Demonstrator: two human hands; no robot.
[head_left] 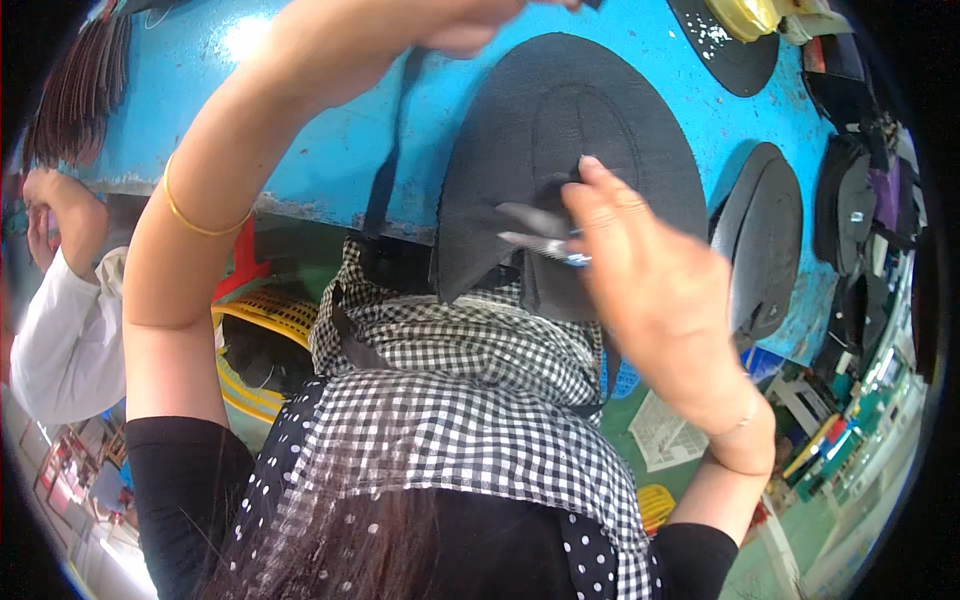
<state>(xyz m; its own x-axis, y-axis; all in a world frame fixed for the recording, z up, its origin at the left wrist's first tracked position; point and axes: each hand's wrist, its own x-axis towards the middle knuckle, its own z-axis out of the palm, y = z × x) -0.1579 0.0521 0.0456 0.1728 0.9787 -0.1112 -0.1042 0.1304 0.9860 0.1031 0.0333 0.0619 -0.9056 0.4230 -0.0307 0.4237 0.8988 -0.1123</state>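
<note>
Blue tabletop (340,170) is spreading all around the left hand (465,35), and a checked apron (450,430) is filling the space on the near side of the right hand (650,270). Next down in size, the black panel (490,130): its notched end is overhanging the table's near edge above the apron, and trouble could be brewing there, because with that end going unsupported, one tug could be pulling the whole piece askew. It's lying nearer the body than the left hand and passing beneath the right. Just right of the right hand, a stack of black curved pieces (770,235) is sitting close enough for a swinging wrist to be knocking it.

Hands now, standing well apart! Right one is blurring over the panel, fingers stretching long, palm holding small scissors; whether its fingertips are touching the fabric, we can't tell. Left one is being cropped by the top edge, so its grip isn't showing clearly.

Smallest and riskiest: those scissors (530,218), their blades parting left of the right hand, over the panel near its notch. Any careless squeeze could be nicking it.
</note>
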